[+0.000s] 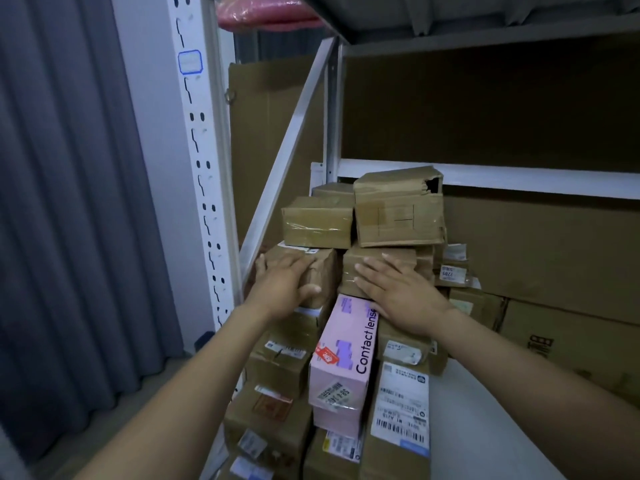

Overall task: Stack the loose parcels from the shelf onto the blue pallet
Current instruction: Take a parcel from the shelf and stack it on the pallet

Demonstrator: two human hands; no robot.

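A heap of taped brown parcels fills the left end of the white shelf (491, 403). My left hand (282, 285) wraps over a brown parcel (323, 271) on the heap's left side, fingers on its top and thumb on its front. My right hand (398, 292) lies flat with fingers spread on a neighbouring brown parcel (377, 259). Above them sit a torn brown box (398, 211) and a smaller taped box (317, 221). A pink contact lens box (343, 358) leans below my hands. The blue pallet is not in view.
A white perforated shelf upright (204, 188) and a diagonal brace (287, 157) stand left of the heap. Large flat cartons (540, 244) line the shelf's back. A grey curtain (69, 202) hangs at the left. Another shelf board (485, 19) is overhead.
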